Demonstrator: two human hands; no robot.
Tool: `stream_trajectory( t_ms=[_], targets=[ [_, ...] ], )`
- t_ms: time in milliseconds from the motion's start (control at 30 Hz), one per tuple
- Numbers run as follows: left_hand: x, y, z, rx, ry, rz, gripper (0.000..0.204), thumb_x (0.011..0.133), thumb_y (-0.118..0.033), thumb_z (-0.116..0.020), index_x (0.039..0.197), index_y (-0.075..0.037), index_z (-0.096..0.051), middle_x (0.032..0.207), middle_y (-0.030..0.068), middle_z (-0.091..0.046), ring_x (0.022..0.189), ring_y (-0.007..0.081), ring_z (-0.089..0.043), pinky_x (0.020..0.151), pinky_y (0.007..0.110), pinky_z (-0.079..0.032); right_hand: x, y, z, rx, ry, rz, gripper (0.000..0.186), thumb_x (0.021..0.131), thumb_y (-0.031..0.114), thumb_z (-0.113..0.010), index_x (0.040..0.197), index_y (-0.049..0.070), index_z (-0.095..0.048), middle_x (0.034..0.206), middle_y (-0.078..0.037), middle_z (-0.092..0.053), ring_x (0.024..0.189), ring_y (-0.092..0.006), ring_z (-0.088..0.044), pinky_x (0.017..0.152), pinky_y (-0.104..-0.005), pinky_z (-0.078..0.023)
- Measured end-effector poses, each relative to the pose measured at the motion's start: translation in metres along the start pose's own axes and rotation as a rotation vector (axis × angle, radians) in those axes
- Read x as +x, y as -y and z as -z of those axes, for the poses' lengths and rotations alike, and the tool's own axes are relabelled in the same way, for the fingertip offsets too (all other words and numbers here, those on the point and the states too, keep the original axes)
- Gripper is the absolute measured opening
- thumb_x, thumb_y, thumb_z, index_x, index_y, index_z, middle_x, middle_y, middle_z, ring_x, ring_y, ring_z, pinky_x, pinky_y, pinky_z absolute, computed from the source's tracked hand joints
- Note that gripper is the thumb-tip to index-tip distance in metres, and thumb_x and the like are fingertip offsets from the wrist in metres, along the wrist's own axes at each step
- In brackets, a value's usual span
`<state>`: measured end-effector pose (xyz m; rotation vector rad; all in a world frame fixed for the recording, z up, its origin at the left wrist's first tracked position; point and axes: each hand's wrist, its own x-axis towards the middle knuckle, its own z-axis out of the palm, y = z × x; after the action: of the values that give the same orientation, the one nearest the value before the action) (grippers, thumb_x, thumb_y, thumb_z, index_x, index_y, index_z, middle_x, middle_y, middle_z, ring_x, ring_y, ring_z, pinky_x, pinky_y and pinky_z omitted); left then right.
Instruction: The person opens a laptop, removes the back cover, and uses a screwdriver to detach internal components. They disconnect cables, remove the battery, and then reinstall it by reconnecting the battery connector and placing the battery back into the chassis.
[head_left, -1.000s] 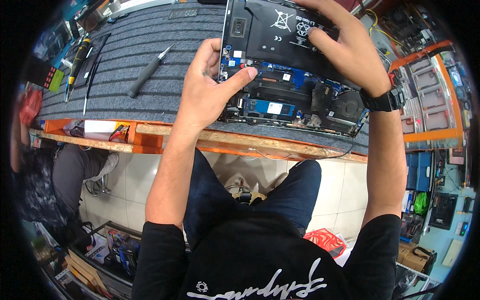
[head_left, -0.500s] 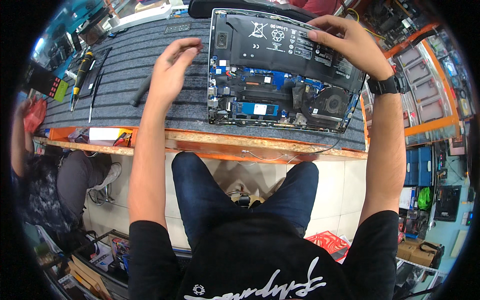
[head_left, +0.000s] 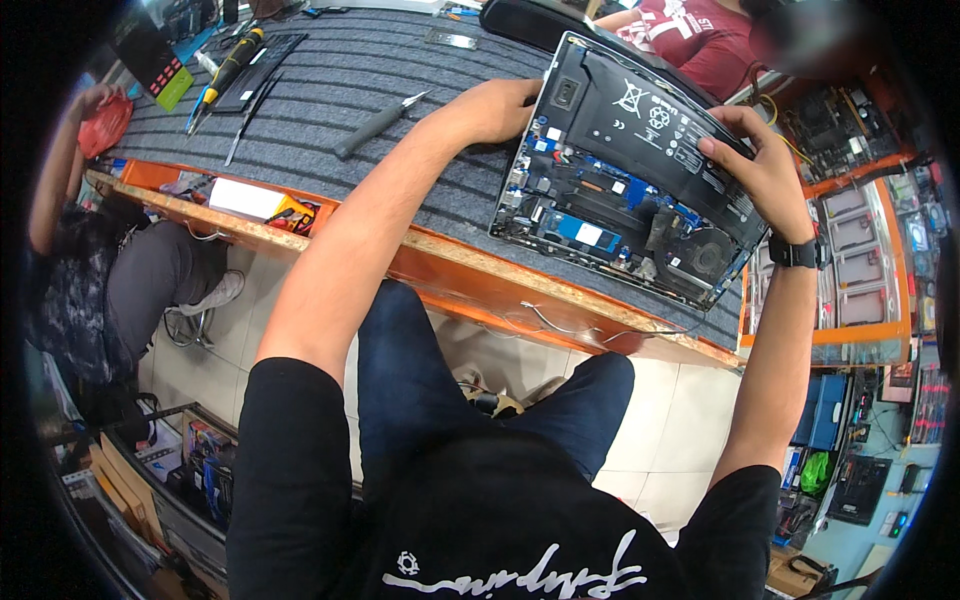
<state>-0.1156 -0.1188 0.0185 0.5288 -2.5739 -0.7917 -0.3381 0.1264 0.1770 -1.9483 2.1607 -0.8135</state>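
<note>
1. Laptop (head_left: 610, 215) with its bottom cover off lies on the grey ribbed mat (head_left: 330, 90) at the near right part of the desk (head_left: 470, 270), turned at a slant so one corner points toward the person
2. Its long black battery (head_left: 650, 125) fills the far half of the open case; nearer the person sit a blue circuit board, a small blue card and a round fan toward the right corner
3. The left hand (head_left: 500, 105) rests at the laptop's far left edge, fingers curled against the rim beside the battery's end; its grip looks narrow and closed on that edge, though the fingertips are partly hidden
4. The right hand (head_left: 765, 170) lies on the right end of the battery, fingers spread over its top and thumb toward the case edge, holding that end; a black watch (head_left: 797, 252) sits on the wrist
5. A dark slim tool (head_left: 380, 125) with a pointed tip lies on the mat, left of the left forearm and apart from the laptop
6. Further left on the mat are a yellow-handled screwdriver (head_left: 232, 68) and a flat black tray (head_left: 262, 70) just beside it
7. A white box (head_left: 245, 198) sits in the orange channel along the desk's near edge
8. Another person in a red shirt (head_left: 705, 35) sits across the desk, beyond the laptop
</note>
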Motion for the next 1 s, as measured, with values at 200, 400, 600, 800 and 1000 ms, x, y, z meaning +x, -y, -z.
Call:
stream_trajectory(
  t_ms=[200,400,600,800,1000],
  targets=[
    [0.013,0.006,-0.003,0.16,0.017,-0.076,0.044,0.099,-0.034,-0.058,0.134,-0.008,-0.062,0.121,0.0232,-0.07,0.114,0.0402,-0.066,0.097,0.047,-0.051,0.001,0.004,-0.003,0.04,0.003,-0.034,0.037,0.089,0.023,-0.079,0.117,0.001,-0.067,0.105,-0.003,-0.068,0.099,-0.0107,-0.058,0.091,-0.0263,-0.046],
    [0.012,-0.005,0.004,0.25,0.096,-0.007,0.04,0.097,-0.034,-0.059,0.127,-0.008,-0.067,0.118,0.021,-0.071,0.112,0.0393,-0.067,0.097,0.047,-0.052,0.002,0.001,-0.001,-0.003,-0.008,0.019,0.037,0.089,0.023,-0.079,0.117,0.001,-0.067,0.105,-0.004,-0.068,0.101,-0.0117,-0.059,0.093,-0.0267,-0.044],
    [0.018,0.01,0.013,-0.059,-0.271,-0.038,0.039,0.096,-0.035,-0.061,0.126,-0.012,-0.068,0.111,0.0175,-0.074,0.106,0.0372,-0.069,0.092,0.046,-0.054,0.001,0.002,-0.002,0.023,-0.006,-0.013,0.036,0.089,0.019,-0.077,0.119,0.0,-0.066,0.108,-0.004,-0.067,0.106,-0.013,-0.058,0.097,-0.0275,-0.042],
    [0.025,0.006,0.032,0.055,-0.266,-0.038,0.027,0.093,-0.026,-0.067,0.113,-0.01,-0.074,0.104,0.0138,-0.076,0.098,0.0318,-0.072,0.086,0.041,-0.057,0.001,0.001,-0.001,0.088,0.024,-0.14,0.033,0.09,0.013,-0.076,0.119,0.001,-0.066,0.109,-0.002,-0.065,0.104,-0.0106,-0.057,0.095,-0.0254,-0.044],
    [0.014,0.006,0.018,0.075,-0.133,-0.005,0.022,0.091,-0.024,-0.064,0.105,-0.012,-0.077,0.1,0.0157,-0.075,0.095,0.0344,-0.071,0.086,0.044,-0.056,0.003,0.005,-0.001,0.146,0.065,-0.206,0.034,0.092,0.011,-0.075,0.122,0.0,-0.062,0.111,-0.003,-0.065,0.105,-0.0114,-0.058,0.095,-0.026,-0.044]
  ],
)
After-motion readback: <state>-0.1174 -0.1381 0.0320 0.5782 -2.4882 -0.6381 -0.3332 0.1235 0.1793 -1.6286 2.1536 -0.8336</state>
